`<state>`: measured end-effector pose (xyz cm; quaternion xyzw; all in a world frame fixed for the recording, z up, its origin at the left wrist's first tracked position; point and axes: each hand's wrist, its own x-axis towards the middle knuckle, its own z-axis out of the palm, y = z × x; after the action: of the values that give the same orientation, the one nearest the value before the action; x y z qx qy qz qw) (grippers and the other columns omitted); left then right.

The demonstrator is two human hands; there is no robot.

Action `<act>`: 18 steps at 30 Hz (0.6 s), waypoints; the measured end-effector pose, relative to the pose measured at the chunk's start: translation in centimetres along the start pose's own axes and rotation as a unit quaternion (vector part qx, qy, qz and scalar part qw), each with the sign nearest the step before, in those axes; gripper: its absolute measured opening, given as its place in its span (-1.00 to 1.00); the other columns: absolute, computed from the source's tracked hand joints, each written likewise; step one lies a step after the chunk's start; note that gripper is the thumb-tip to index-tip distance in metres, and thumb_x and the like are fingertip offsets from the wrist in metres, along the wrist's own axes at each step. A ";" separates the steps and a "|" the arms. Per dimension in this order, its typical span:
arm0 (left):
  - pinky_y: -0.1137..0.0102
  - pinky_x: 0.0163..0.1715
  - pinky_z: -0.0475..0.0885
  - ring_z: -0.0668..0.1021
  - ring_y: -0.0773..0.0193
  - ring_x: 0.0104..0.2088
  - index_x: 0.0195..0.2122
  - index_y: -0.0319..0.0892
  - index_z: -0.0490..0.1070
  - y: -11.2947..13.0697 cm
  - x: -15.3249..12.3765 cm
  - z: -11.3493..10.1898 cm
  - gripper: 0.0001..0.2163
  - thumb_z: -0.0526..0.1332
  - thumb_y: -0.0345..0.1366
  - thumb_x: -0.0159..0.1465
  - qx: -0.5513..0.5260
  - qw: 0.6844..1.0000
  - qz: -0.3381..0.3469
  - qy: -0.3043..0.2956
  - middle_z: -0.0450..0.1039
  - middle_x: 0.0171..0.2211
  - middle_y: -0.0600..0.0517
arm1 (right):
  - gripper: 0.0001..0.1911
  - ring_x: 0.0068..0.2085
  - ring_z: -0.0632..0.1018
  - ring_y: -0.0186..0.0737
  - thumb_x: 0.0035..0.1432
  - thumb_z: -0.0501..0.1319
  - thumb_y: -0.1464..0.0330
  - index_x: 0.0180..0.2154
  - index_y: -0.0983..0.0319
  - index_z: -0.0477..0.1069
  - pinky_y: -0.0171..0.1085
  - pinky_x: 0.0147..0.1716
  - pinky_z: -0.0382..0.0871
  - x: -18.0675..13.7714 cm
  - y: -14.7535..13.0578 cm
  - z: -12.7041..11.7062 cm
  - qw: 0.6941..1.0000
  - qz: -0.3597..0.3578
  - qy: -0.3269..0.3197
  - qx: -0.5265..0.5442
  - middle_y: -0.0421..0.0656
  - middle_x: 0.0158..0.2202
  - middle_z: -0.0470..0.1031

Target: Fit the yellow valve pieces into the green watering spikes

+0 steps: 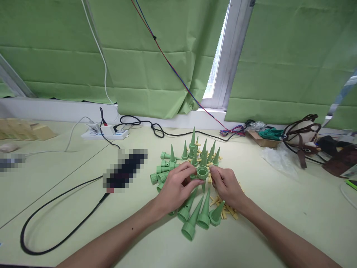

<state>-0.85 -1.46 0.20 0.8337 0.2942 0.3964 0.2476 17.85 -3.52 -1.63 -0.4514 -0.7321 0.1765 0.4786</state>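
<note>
My left hand (pixel 177 186) is closed on a green plastic watering spike (pixel 202 172), its round threaded mouth tilted up and its point downward. Close beside that rim, my right hand (pixel 229 186) pinches a small yellow plastic valve (pixel 210 179), partly hidden by the fingers. Several green spikes (pixel 190 227) lie on the table in front of and to the left of my hands. Others, like the tall green cone (pixel 192 139), stand point up behind them. Loose yellow valves (pixel 230 212) are scattered under and beside my right wrist.
A blurred-out dark device (pixel 125 171) with a black cable (pixel 23 230) lies to the left. Along the back run a white power strip (pixel 104 134) and black wires (pixel 178 133). Clear plastic bags (pixel 280 160), a cardboard box (pixel 260 138) and a bag (pixel 302 130) sit at the right.
</note>
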 end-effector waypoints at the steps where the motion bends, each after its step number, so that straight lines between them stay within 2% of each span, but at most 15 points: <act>1: 0.46 -0.45 0.25 0.33 0.35 -0.42 -0.42 -0.21 0.33 0.0 0.0 0.0 -0.80 0.20 -0.25 0.32 0.000 1.000 -0.005 0.001 0.30 -0.37 0.04 | -0.53 -0.61 0.15 -0.37 0.42 -0.13 0.21 -0.57 0.18 0.02 -0.31 -0.56 0.04 0.0 0.0 0.0 1.000 0.007 -0.001 0.006 -0.29 -0.64 0.09; 3: 0.45 -0.47 0.24 0.32 0.34 -0.45 -0.37 -0.21 0.39 0.0 -0.1 0.2 -0.81 0.19 -0.21 0.32 -0.007 0.999 -0.034 0.003 0.30 -0.43 0.05 | -0.51 -0.60 0.16 -0.37 0.42 -0.13 0.17 -0.56 0.18 0.03 -0.31 -0.57 0.04 0.0 0.0 0.0 0.999 0.026 -0.003 0.025 -0.28 -0.63 0.10; 5: 0.46 -0.52 0.23 0.29 0.35 -0.52 -0.17 -0.19 0.45 -0.1 -0.2 0.4 -0.79 0.19 -0.16 0.32 -0.036 0.996 -0.086 0.000 0.25 -0.53 0.10 | -0.50 -0.59 0.17 -0.36 0.41 -0.11 0.13 -0.56 0.19 0.06 -0.31 -0.57 0.06 0.0 0.0 0.2 0.998 0.048 -0.006 0.050 -0.28 -0.62 0.11; 7: 0.47 -0.56 0.21 0.25 0.37 -0.59 0.07 -0.14 0.38 -0.2 -0.3 0.5 -0.66 0.18 -0.13 0.32 -0.082 0.987 -0.134 -0.009 0.22 -0.57 0.15 | -0.49 -0.59 0.18 -0.37 0.40 -0.08 0.09 -0.56 0.19 0.09 -0.32 -0.59 0.06 0.0 0.2 0.4 0.993 0.079 -0.014 0.090 -0.28 -0.62 0.11; 9: 0.48 -0.60 0.18 0.22 0.41 -0.63 0.18 -0.08 0.28 -0.1 -0.3 0.4 -0.58 0.18 -0.13 0.32 -0.123 0.980 -0.157 -0.017 0.26 -0.52 0.14 | -0.50 -0.61 0.15 -0.38 0.37 -0.04 0.05 -0.54 0.19 0.10 -0.33 -0.62 0.04 0.0 0.3 0.7 0.981 0.118 -0.028 0.153 -0.31 -0.62 0.07; 13: 0.51 -0.67 0.11 0.19 0.49 -0.64 0.18 0.00 0.26 0.1 -0.1 0.2 -0.59 0.18 -0.15 0.31 -0.166 0.972 -0.164 -0.013 0.30 -0.33 0.06 | -0.53 -0.65 0.09 -0.42 0.32 0.04 0.02 -0.52 0.17 0.08 -0.35 -0.67 0.02 0.2 0.0 0.8 0.945 0.167 -0.057 0.277 -0.37 -0.63 -0.01; 18: 0.53 -0.72 0.11 0.23 0.50 -0.65 0.12 -0.02 0.31 0.2 0.2 0.1 -0.65 0.16 -0.11 0.33 -0.190 0.966 -0.173 -0.008 0.32 -0.31 0.05 | -0.59 -0.64 0.26 -0.43 0.30 0.12 0.08 -0.47 0.21 0.21 -0.36 -0.65 0.13 0.5 -0.7 0.2 0.922 0.181 -0.115 0.322 -0.34 -0.59 0.17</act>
<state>-0.66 -1.48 0.35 0.7108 0.3510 0.3900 0.4684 17.26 -3.41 -0.98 -0.3743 -0.5915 0.5371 0.4707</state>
